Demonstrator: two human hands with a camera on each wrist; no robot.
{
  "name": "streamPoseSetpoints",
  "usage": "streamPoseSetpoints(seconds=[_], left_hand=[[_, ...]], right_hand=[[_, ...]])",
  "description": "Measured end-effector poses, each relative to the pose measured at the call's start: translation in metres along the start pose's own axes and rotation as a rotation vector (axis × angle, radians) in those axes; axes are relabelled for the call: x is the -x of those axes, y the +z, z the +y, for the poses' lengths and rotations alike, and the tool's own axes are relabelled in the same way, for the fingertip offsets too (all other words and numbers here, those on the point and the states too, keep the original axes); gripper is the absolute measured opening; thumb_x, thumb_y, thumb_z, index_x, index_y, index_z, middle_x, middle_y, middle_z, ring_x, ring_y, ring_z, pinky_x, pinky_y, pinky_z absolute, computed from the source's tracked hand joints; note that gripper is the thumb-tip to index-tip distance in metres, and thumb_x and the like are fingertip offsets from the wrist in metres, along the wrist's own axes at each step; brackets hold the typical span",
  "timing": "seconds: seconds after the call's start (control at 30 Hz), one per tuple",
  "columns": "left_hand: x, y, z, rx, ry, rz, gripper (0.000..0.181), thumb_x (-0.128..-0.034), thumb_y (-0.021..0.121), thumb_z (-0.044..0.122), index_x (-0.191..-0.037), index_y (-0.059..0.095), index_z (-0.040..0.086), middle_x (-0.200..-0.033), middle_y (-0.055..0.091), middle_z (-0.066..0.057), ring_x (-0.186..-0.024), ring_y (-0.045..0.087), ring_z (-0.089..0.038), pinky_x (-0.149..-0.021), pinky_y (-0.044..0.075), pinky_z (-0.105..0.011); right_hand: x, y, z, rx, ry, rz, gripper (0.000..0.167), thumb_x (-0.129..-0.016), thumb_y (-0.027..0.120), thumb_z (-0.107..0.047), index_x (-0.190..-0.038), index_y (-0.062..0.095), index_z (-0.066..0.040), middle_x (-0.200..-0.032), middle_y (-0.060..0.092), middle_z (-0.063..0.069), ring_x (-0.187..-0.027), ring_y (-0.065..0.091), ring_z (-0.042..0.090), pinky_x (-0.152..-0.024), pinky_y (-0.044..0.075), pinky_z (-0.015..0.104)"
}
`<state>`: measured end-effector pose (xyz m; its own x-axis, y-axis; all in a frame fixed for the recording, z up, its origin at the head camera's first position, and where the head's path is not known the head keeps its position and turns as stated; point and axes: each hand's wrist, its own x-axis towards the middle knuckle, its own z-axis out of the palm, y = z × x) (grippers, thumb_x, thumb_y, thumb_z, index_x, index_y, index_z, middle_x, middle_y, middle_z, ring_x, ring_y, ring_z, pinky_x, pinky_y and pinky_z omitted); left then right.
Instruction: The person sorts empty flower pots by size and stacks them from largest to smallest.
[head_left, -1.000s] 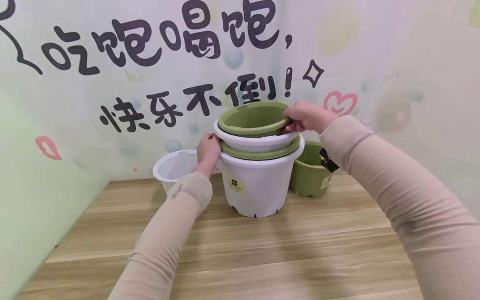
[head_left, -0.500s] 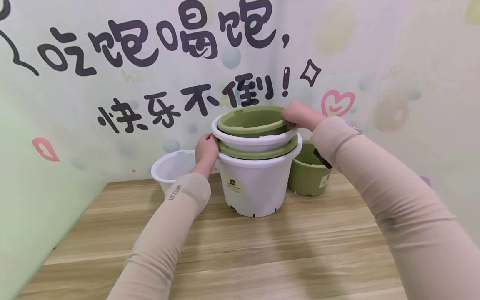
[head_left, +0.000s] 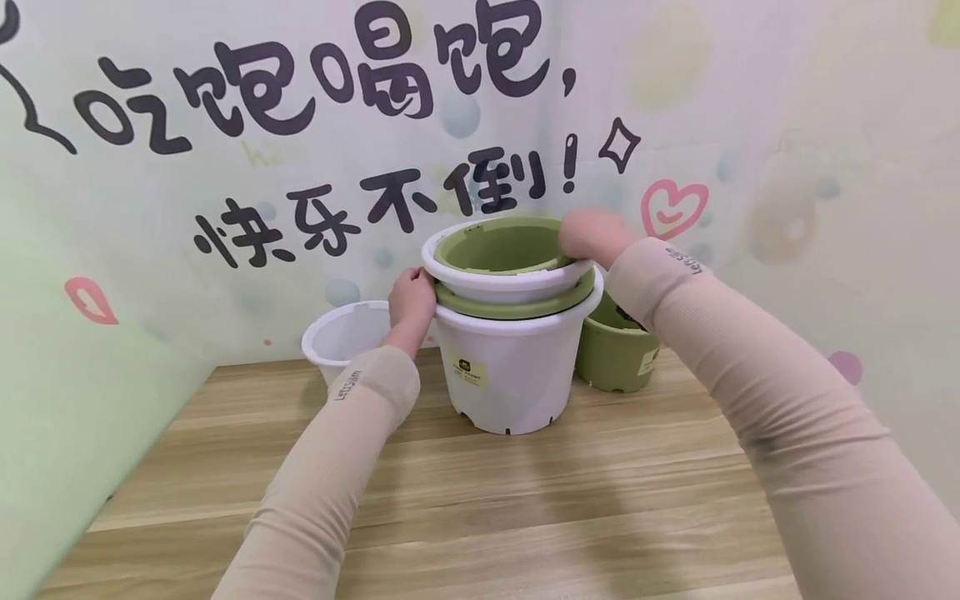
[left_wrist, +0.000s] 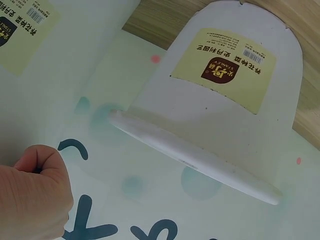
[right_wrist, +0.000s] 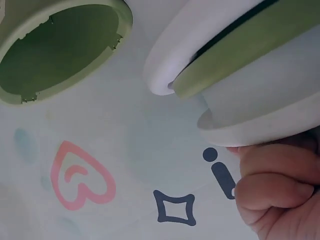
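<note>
Head view: left hand (head_left: pixel 412 298) held tight to the pot stack (head_left: pixel 513 367) at nine o'clock; right hand (head_left: pixel 597 235) gripped the top green pot (head_left: pixel 495 247) at three.

I'm viewing somewhere indoors, home or shop unclear: a pastel-printed pale wall (head_left: pixel 750 108), black Chinese lettering (head_left: pixel 393 177), brown wood-grain tabletop (head_left: pixel 480 517).

- Head: from the near side, facing forward and down
- Left wrist: close, inverted, sharing left white pot (left_wrist: pixel 215 102) with head
- Right wrist: close, sharing stacked pots (right_wrist: pixel 250 55) with head
</note>
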<state>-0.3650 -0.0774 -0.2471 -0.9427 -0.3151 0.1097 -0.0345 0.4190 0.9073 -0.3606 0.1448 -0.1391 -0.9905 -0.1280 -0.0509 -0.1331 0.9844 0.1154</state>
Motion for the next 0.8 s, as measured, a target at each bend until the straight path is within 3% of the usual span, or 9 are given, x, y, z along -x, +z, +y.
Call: streamPoseSetpoints(seconds=[0.2, 0.4, 0.6, 0.8], left_hand=[[-0.001, 0.000, -0.001, -0.001, -0.001, 0.001, 0.044, -0.0964, 0.032, 0.042, -0.128, 0.052, 0.019, -0.128, 0.054, -0.005, -0.114, 0.051, -0.024, -0.095, 0.040, -0.040], [-0.001, 0.000, 0.000, 0.003, 0.005, 0.007, 0.044, -0.0963, 0.031, 0.042, -0.128, 0.052, 0.019, -0.128, 0.054, -0.005, -0.113, 0.051, -0.024, -0.095, 0.040, -0.040], [-0.001, -0.001, -0.001, -0.002, 0.008, 0.005, 0.044, -0.0968, 0.032, 0.040, -0.128, 0.052, 0.017, -0.128, 0.054, -0.006, -0.113, 0.051, -0.024, -0.095, 0.040, -0.040], [0.001, -0.001, 0.000, -0.002, 0.010, -0.002, 0.044, -0.0968, 0.032, 0.041, -0.128, 0.052, 0.017, -0.128, 0.054, -0.006, -0.114, 0.050, -0.024, -0.095, 0.040, -0.040]], right_hand=[[-0.002, 0.007, -0.005, 0.020, 0.020, 0.070, 0.018, -0.083, 0.034, -0.005, -0.077, 0.050, -0.007, -0.083, 0.051, 0.010, -0.075, 0.048, 0.023, -0.071, 0.048, 0.044], [-0.001, 0.006, -0.002, -0.038, 0.027, 0.076, 0.014, -0.081, 0.035, -0.005, -0.078, 0.049, -0.007, -0.086, 0.053, 0.012, -0.078, 0.048, 0.024, -0.070, 0.046, 0.045], [0.001, 0.003, 0.002, -0.078, 0.006, 0.069, 0.004, -0.077, 0.046, -0.011, -0.075, 0.049, -0.008, -0.088, 0.055, 0.011, -0.080, 0.050, 0.025, -0.069, 0.045, 0.043], [0.000, 0.001, 0.009, -0.112, -0.038, 0.054, 0.011, -0.075, 0.053, -0.016, -0.069, 0.047, -0.009, -0.077, 0.054, 0.007, -0.073, 0.049, 0.022, -0.063, 0.043, 0.036]])
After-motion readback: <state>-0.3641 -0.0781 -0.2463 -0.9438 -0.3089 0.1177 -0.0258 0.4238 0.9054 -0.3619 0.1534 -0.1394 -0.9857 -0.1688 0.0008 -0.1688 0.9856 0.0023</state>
